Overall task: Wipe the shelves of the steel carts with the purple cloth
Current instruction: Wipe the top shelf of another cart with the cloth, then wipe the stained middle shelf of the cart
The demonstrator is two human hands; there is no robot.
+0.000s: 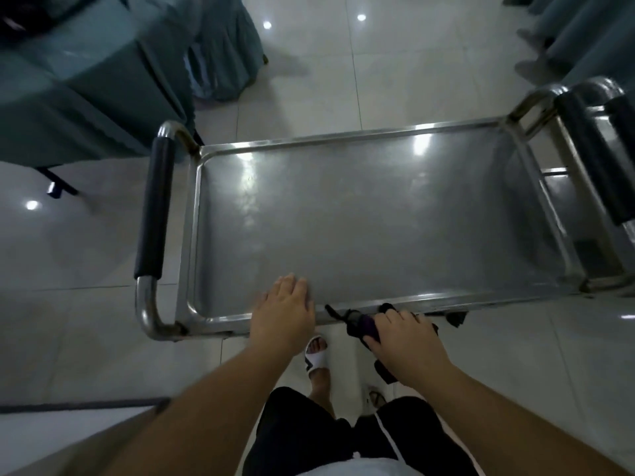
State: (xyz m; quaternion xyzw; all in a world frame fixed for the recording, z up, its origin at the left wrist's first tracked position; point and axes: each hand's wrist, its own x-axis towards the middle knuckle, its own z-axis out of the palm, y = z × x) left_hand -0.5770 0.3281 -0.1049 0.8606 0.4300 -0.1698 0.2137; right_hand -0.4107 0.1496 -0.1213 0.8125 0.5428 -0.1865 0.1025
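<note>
A steel cart fills the middle of the head view, its bare top shelf (360,218) shining under the lights. My left hand (283,310) lies over the near rim of that shelf with straight fingers. My right hand (405,341) grips the bunched purple cloth (360,324) against the outside of the near rim, just below the shelf's edge. Most of the cloth is hidden under my fingers.
Black-padded handles close the cart's left end (154,207) and right end (591,156). A second steel cart (615,187) stands against the right end. A table in teal cloth (79,80) stands at the back left. Tiled floor (309,63) lies beyond; my feet are under the near rim.
</note>
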